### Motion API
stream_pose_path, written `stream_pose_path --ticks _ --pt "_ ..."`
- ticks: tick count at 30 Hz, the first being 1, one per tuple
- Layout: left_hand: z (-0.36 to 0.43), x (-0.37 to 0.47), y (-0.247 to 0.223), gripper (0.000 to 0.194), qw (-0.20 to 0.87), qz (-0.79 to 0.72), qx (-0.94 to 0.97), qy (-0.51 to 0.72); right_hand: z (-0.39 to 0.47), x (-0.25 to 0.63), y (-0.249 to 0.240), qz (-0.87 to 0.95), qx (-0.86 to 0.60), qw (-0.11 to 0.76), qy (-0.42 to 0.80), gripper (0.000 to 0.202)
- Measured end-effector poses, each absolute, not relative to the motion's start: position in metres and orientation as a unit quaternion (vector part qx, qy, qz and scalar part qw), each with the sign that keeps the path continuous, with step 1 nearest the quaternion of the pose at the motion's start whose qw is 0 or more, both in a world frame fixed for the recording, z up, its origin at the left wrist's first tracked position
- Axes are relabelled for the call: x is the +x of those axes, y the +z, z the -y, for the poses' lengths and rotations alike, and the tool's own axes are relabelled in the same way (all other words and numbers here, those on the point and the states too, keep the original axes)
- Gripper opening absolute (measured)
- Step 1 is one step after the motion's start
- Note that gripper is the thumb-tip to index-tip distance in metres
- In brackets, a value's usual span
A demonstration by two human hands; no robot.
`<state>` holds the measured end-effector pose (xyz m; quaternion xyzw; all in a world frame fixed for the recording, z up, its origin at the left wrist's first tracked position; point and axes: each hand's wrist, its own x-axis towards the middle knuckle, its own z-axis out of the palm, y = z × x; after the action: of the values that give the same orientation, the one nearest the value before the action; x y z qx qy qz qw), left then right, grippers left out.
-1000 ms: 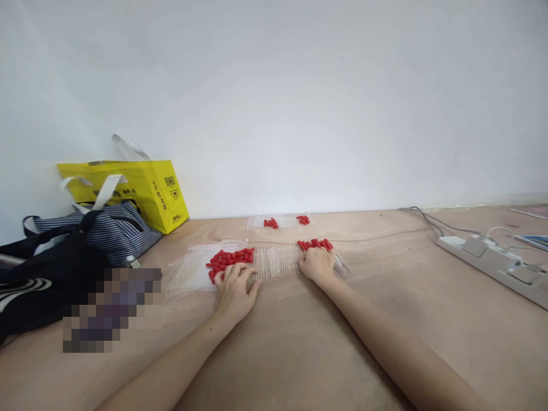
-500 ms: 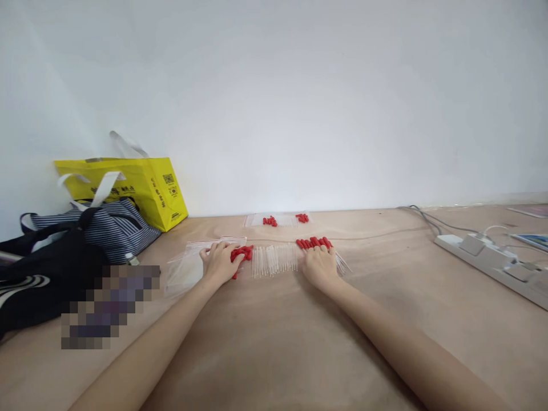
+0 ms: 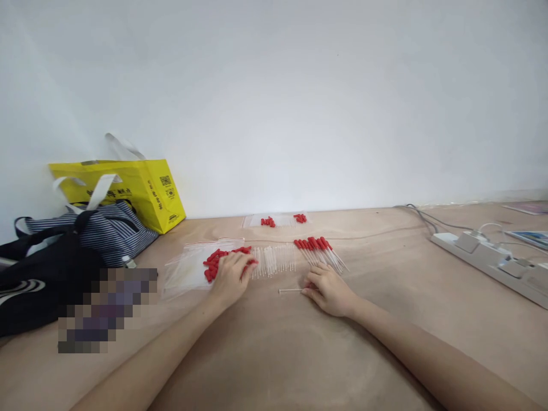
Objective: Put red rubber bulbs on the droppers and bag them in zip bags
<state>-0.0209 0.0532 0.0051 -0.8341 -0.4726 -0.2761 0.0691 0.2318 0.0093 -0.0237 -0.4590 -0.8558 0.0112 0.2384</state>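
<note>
My right hand (image 3: 327,290) is closed round a thin white stick (image 3: 289,291) that points left, low over the table. Between the fingertips of my left hand (image 3: 233,275) shows a small red cap (image 3: 255,261). A heap of red caps (image 3: 210,268) lies by that hand on a clear plastic bag (image 3: 184,268). Between my hands, a row of bare white sticks (image 3: 274,260) lies side by side. Just beyond my right hand, several sticks with red caps on their far ends (image 3: 317,245) lie slanted together.
Farther back lies another clear bag (image 3: 282,220) with red pieces on it. A yellow bag (image 3: 162,194), a striped bag (image 3: 115,231) and a black bag (image 3: 51,274) stand at left. On the right is a white power strip (image 3: 492,262) with cables. A white wall (image 3: 325,114) closes off the back.
My right hand has drawn back from the capped sticks and now holds a bare stick. My left hand has shifted right and nearer, uncovering the red heap, with a red cap in its fingertips.
</note>
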Motion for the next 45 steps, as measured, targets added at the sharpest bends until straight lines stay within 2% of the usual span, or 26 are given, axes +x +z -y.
stream_pose_path --ticks 4,8,14,23,31,37,41,45 --pt "-0.021 -0.014 -0.002 0.016 -0.043 0.363 -0.894 -0.26 -0.014 0.231 -0.023 0.845 -0.456 0.268 0.082 0.012" --pt "-0.007 -0.008 -0.002 0.012 -0.086 0.373 -0.891 -0.244 -0.018 0.225 -0.027 0.832 -0.468 0.265 0.134 0.014" --pt "-0.014 0.002 -0.009 0.017 -0.072 0.424 -0.875 -0.221 -0.016 0.215 -0.032 0.818 -0.507 0.256 0.093 0.01" --pt "-0.015 0.006 -0.015 0.015 -0.044 0.463 -0.85 -0.247 -0.008 0.208 -0.04 0.806 -0.489 0.315 0.111 0.008" --pt "-0.016 0.005 -0.017 0.012 -0.056 0.461 -0.849 -0.252 -0.009 0.204 -0.042 0.803 -0.482 0.336 0.102 0.009" --pt "-0.017 0.005 -0.018 0.013 -0.045 0.446 -0.856 -0.257 -0.003 0.202 -0.038 0.842 -0.438 0.308 0.061 0.019" --pt "-0.017 0.006 -0.019 0.014 -0.037 0.441 -0.857 -0.266 0.002 0.197 -0.036 0.843 -0.423 0.327 0.054 0.017" --pt "-0.016 0.005 -0.018 0.016 -0.028 0.424 -0.859 -0.287 0.002 0.196 -0.035 0.851 -0.407 0.332 0.001 0.018"
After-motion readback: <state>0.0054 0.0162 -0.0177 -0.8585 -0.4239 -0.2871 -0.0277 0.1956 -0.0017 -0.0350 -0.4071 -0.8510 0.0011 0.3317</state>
